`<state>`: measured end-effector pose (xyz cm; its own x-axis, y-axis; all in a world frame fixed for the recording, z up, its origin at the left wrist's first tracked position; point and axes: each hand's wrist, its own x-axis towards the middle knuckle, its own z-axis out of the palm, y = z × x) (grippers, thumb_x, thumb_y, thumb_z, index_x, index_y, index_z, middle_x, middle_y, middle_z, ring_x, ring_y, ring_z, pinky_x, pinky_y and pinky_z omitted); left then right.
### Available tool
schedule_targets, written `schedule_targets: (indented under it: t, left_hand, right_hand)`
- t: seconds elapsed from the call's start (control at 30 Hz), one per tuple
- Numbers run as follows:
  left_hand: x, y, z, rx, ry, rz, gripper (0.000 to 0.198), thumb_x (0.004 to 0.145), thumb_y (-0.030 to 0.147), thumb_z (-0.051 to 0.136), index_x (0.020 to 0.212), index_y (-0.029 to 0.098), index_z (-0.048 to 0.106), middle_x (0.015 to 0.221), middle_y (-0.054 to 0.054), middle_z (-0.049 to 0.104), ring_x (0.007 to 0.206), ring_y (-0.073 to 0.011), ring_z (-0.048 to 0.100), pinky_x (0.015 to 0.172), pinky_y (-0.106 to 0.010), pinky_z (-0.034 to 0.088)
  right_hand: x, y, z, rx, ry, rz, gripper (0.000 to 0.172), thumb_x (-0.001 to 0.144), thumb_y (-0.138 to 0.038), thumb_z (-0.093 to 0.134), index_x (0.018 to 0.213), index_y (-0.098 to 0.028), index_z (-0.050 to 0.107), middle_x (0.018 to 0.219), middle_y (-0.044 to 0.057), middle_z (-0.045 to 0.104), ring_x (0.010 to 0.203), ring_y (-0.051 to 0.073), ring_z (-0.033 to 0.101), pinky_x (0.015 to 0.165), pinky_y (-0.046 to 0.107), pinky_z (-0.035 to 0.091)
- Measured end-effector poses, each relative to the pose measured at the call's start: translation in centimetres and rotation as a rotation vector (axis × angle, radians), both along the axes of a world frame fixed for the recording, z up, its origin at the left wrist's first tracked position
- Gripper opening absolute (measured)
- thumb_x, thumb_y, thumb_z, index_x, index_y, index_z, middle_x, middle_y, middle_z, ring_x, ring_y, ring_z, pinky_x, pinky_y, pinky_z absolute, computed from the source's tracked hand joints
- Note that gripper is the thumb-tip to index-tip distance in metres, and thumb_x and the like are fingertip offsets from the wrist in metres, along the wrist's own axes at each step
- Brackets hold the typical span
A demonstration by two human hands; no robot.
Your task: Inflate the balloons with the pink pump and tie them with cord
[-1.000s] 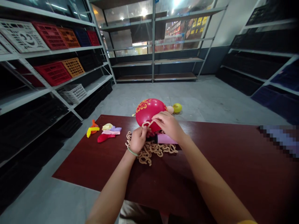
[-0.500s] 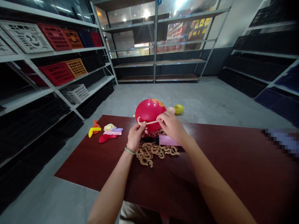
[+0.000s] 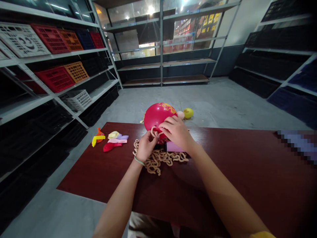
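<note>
"What are those hands on?"

"The left hand [image 3: 145, 148] has thumb and fingers clamped on a tan strand [image 3: 152, 131], with a curl of it poking up above the grip. The right hand [image 3: 177, 133] seems to pinch the same strand farther along, fingertips pressed together."

"And where is it?"

"Just on the near side of the red balloon [image 3: 158, 114], the round one with gold print. I can't tell whether the two touch."

"How would you handle it?"

"I'd let the left anchor it and leave the fine work to the right fingertips. It looks springy, so I'd pull gently and evenly. And I'd keep nails off that balloon; a stretched skin probably pops easily."

"Anything in the way?"

"Nearer us than the red balloon there's a pile of curly strands [image 3: 155, 162], with what looks like a lilac hand pump [image 3: 174, 147] lying among them. Working a little above those should avoid snags. Left of the red balloon, some limp balloons [image 3: 117, 140] lie on the table [image 3: 237, 165]. Right of it sit a peach balloon [image 3: 180, 115] and a yellow-green balloon [image 3: 188, 113], clear of the fingers."
</note>
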<state>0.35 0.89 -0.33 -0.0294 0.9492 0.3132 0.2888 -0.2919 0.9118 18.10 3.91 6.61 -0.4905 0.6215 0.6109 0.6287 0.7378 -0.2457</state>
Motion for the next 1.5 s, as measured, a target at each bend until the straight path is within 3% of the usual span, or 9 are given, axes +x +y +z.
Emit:
schedule_targets:
  t: [0.13, 0.33, 0.43, 0.6, 0.8, 1.0, 1.23, 1.33, 1.5]
  left_hand:
    - [-0.1, -0.1, -0.1, 0.066, 0.147, 0.043, 0.021, 0.088, 0.039, 0.059, 0.090, 0.018, 0.064, 0.077, -0.001, 0.065, 0.067, -0.0127, 0.057, 0.065, -0.023, 0.045]
    - [-0.1, -0.2, 0.2, 0.126, 0.219, 0.056, 0.019, 0.090, 0.036, 0.057, 0.092, 0.018, 0.064, 0.079, -0.002, 0.066, 0.068, -0.0127, 0.058, 0.067, -0.023, 0.045]
    - [0.0, -0.3, 0.4, 0.126, 0.229, 0.045, 0.021, 0.091, 0.037, 0.056, 0.091, 0.018, 0.063, 0.077, -0.001, 0.065, 0.067, -0.0127, 0.057, 0.065, -0.023, 0.044]
    - [0.0, -0.5, 0.5, 0.128, 0.234, 0.041, 0.020, 0.090, 0.038, 0.057, 0.091, 0.018, 0.063, 0.074, 0.000, 0.064, 0.064, -0.0122, 0.055, 0.061, -0.023, 0.042]
    - [-0.2, -0.5, 0.0, 0.126, 0.175, 0.197, 0.016, 0.086, 0.035, 0.062, 0.089, 0.019, 0.064, 0.075, 0.000, 0.069, 0.065, -0.0127, 0.062, 0.065, -0.023, 0.047]
    - [0.0, -0.5, -0.5, 0.171, 0.174, 0.353, 0.019, 0.086, 0.037, 0.062, 0.090, 0.019, 0.065, 0.083, -0.004, 0.073, 0.074, -0.0153, 0.068, 0.071, -0.026, 0.051]
    - [-0.6, -0.6, -0.7, 0.264, 0.232, 0.326, 0.017, 0.089, 0.036, 0.060, 0.093, 0.020, 0.064, 0.089, -0.005, 0.074, 0.079, -0.0160, 0.069, 0.075, -0.027, 0.051]
    - [-0.8, -0.5, -1.0, 0.286, 0.285, 0.284, 0.017, 0.090, 0.036, 0.060, 0.094, 0.020, 0.065, 0.089, -0.005, 0.074, 0.078, -0.0152, 0.069, 0.074, -0.026, 0.051]
    - [-1.2, -0.3, -1.6, 0.261, 0.294, 0.322, 0.018, 0.087, 0.038, 0.064, 0.091, 0.020, 0.065, 0.086, -0.004, 0.074, 0.073, -0.0155, 0.068, 0.069, -0.026, 0.050]
  right_hand:
    - [-0.3, -0.2, -0.1, 0.027, 0.043, -0.036, 0.020, 0.096, -0.024, 0.048, 0.095, -0.024, 0.068, 0.103, 0.007, 0.059, 0.096, 0.023, 0.049, 0.086, 0.040, 0.039]
    - [-0.3, 0.0, -0.7, 0.032, -0.136, 0.023, 0.019, 0.096, -0.030, 0.053, 0.091, -0.026, 0.070, 0.092, 0.005, 0.060, 0.091, 0.022, 0.045, 0.084, 0.038, 0.036]
    - [-0.2, 0.1, -1.0, 0.033, -0.146, 0.038, 0.016, 0.095, -0.032, 0.055, 0.097, -0.026, 0.070, 0.094, 0.004, 0.060, 0.092, 0.021, 0.045, 0.084, 0.037, 0.035]
    - [-0.2, 0.2, -1.2, 0.034, -0.169, 0.053, 0.017, 0.096, -0.029, 0.051, 0.088, -0.025, 0.066, 0.093, 0.004, 0.060, 0.091, 0.021, 0.045, 0.082, 0.037, 0.034]
    - [-1.1, 0.3, -2.2, 0.036, -0.167, 0.050, 0.007, 0.088, -0.017, 0.055, 0.085, -0.022, 0.059, 0.095, 0.005, 0.058, 0.092, 0.022, 0.045, 0.083, 0.036, 0.035]
    - [-1.8, 0.3, -2.5, -0.034, -0.073, 0.110, 0.009, 0.085, -0.016, 0.058, 0.079, -0.022, 0.058, 0.089, 0.003, 0.057, 0.090, 0.020, 0.047, 0.084, 0.035, 0.038]
    - [-0.5, 0.2, -1.2, -0.226, 0.094, 0.209, 0.013, 0.095, -0.025, 0.053, 0.089, -0.022, 0.065, 0.094, 0.003, 0.063, 0.092, 0.016, 0.055, 0.086, 0.033, 0.042]
    - [-0.5, 0.3, -1.3, -0.305, 0.145, 0.219, 0.012, 0.094, -0.027, 0.055, 0.094, -0.022, 0.065, 0.096, 0.003, 0.065, 0.092, 0.016, 0.057, 0.084, 0.031, 0.044]
    - [-0.7, 0.3, -1.9, -0.349, 0.090, 0.254, 0.012, 0.093, -0.030, 0.057, 0.091, -0.023, 0.066, 0.094, 0.003, 0.066, 0.092, 0.016, 0.059, 0.080, 0.030, 0.044]
